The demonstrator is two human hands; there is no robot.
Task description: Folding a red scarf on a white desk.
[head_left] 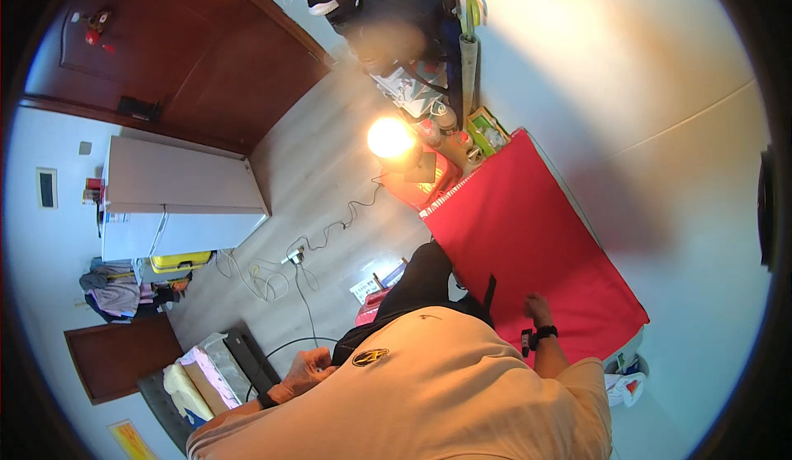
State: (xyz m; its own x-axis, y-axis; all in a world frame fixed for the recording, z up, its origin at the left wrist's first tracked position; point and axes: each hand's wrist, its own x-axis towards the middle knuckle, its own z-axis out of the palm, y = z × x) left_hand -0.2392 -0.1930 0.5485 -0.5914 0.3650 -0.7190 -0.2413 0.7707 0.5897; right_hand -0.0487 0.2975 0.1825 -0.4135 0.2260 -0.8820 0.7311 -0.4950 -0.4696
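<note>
My right hand (pixel 539 310) is over the near part of a red cloth (pixel 536 229) that covers a table. Its fingers look loosely apart, with nothing visible in them. A black band with a small dark device (pixel 535 340) circles that wrist. A narrow black strip (pixel 490 295) shows at the cloth's left edge, a little away from the hand. My left hand (pixel 304 373) is beside my hip, next to my dark trousers (pixel 417 283). Its fingers are curled in, and whatever they may hold is hidden.
A glowing lamp (pixel 392 140) stands beyond the table's far left corner, near a green box (pixel 488 132) and bottles. Cables and a power strip (pixel 294 255) lie on the floor. A white fridge (pixel 177 184) stands left, by a brown door (pixel 190 47). A wall bounds the right.
</note>
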